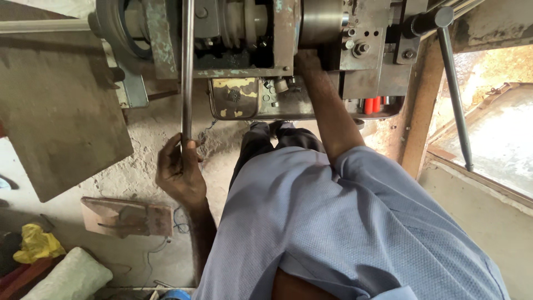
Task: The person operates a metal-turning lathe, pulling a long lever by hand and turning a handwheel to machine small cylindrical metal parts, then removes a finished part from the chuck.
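Head view: the left hand [179, 173], at 9 o'clock from the body, has its fingers wrapped tight on a steel rod [187, 66] running up to 12 o'clock. The right hand [308, 60] reaches against the lathe [266, 50] chuck [321, 22]; whether its fingers are apart or together cannot be told.

Lever [187, 72] left of the machine [266, 50]; long handle [455, 94] right; wooden block [127, 218] on floor below-left

Daylight glares at right; left side dim, edges distorted.
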